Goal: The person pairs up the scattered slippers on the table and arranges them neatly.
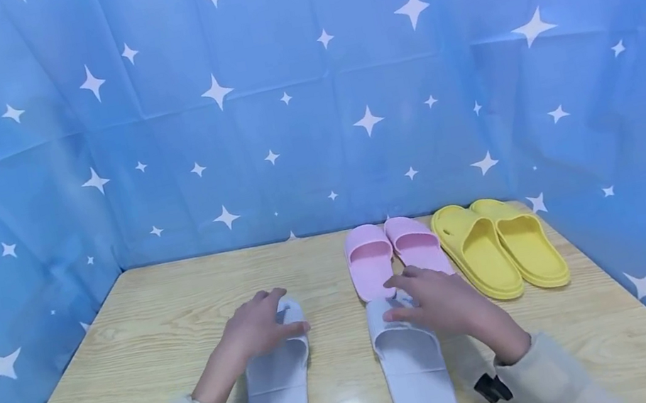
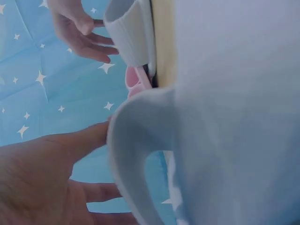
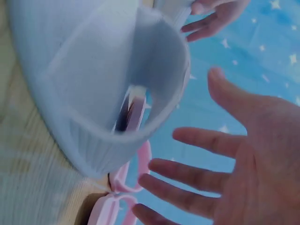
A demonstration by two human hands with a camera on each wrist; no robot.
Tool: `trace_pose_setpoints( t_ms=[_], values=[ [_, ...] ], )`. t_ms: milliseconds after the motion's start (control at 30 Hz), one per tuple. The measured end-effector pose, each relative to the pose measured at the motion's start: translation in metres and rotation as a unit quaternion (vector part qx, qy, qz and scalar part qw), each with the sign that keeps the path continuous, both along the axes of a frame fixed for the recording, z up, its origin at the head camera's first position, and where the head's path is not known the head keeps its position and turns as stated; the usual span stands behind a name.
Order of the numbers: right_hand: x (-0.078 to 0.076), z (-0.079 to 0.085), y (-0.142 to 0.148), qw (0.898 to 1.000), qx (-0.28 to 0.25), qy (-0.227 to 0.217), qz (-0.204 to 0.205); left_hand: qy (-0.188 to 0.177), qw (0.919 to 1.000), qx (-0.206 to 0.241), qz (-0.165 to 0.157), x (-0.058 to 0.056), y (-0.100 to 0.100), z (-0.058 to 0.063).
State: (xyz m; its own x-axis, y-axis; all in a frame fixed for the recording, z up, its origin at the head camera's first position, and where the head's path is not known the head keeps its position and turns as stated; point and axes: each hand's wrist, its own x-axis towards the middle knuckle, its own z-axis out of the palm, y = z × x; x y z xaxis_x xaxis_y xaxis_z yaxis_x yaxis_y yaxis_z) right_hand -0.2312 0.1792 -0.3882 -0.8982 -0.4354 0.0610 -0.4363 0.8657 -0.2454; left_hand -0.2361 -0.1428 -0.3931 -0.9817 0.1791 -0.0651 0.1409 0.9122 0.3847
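Two pale grey-white slippers lie apart on the wooden table, toes pointing away. My left hand is over the strap of the left slipper. In the left wrist view, its thumb is right at the rim of the strap, and its other fingers extend beyond, partly hidden. My right hand hovers over the strap of the right slipper. The right wrist view shows that hand's fingers spread and extended, with a gap between them and the strap.
A pink pair of slippers stands behind the right slipper, close to its toe. Yellow slippers stand at the back right. The wooden table is bordered by a blue star-patterned cloth at the back and sides.
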Motion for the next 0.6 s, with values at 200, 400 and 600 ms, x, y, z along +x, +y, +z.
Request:
trace_pose_setpoints(
  t_ms=[200, 400, 600],
  values=[
    [0.008, -0.002, -0.005, 0.999, 0.019, -0.045, 0.019, -0.011, 0.9998, -0.016, -0.008, 0.011, 0.000, -0.004],
    [0.014, -0.001, -0.002, 0.996, 0.008, -0.048, 0.076, -0.032, 0.9981, -0.038, -0.038, 0.013, 0.000, -0.005],
    [0.019, 0.002, -0.007, 0.990, 0.003, -0.064, 0.123, -0.040, 0.9978, -0.041, -0.034, 0.018, 0.001, -0.005]
  ],
)
